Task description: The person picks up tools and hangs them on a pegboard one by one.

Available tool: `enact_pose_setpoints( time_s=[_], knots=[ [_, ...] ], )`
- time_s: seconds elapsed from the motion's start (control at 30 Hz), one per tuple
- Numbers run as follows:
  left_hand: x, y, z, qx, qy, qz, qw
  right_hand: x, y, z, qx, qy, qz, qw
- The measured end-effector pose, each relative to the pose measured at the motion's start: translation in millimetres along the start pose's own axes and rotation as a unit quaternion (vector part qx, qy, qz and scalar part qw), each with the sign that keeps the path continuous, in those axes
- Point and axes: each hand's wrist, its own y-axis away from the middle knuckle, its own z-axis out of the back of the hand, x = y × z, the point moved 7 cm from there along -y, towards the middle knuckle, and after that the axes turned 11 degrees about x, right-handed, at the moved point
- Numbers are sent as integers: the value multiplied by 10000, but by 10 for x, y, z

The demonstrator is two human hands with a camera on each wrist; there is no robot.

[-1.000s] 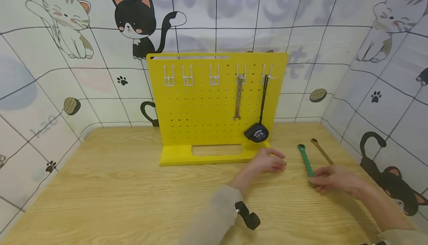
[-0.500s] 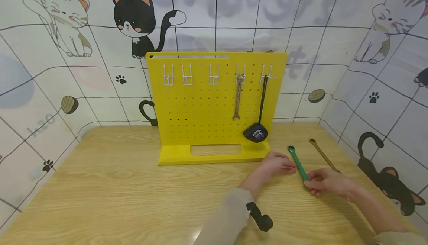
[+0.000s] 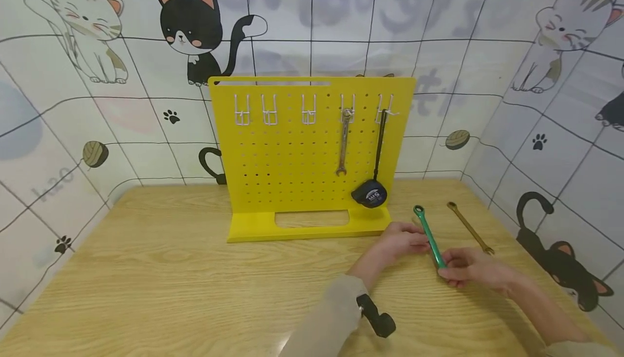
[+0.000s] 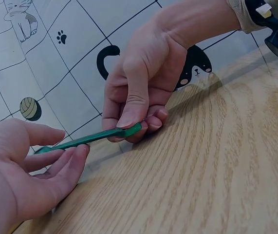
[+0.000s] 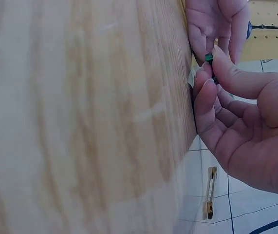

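My right hand (image 3: 480,270) pinches a green combination wrench (image 3: 429,235) near its lower end, thumb on top and fingers curled beneath, as the left wrist view shows. The wrench's ring end points away toward the back. My left hand (image 4: 36,170) reaches around the wrench's shank from the left. Its fingertips meet the underside while the thumb lies just above, loosely spread. In the right wrist view only a small green end (image 5: 208,57) shows between the hands. A gold wrench (image 3: 470,228) lies on the table beyond my right hand.
A yellow pegboard (image 3: 287,156) stands at the back on its flat base, with several white wire hooks (image 3: 309,110). A silver wrench (image 3: 343,145) and a black tape measure (image 3: 370,193) hang from its right side. Cat-printed walls enclose the wooden table (image 3: 195,292).
The right hand has brought the green wrench left, away from the gold one, and its ring end looks raised. The left hand has moved right and now meets the wrench.
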Motion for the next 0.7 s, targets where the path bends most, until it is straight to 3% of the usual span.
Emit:
enact_pose_setpoints(
  time_s=[0.23,0.4,0.7],
  knots=[
    [-13,16,35,-215,217,-26,9995,15,-22,-33,30,81,18,10000],
    [-42,35,48,-437,305,-225,9983,37,-31,-57,205,156,103,9996],
    [-196,33,7,-493,-38,-670,9965,93,-102,-106,395,-7,362,9986]
  ],
)
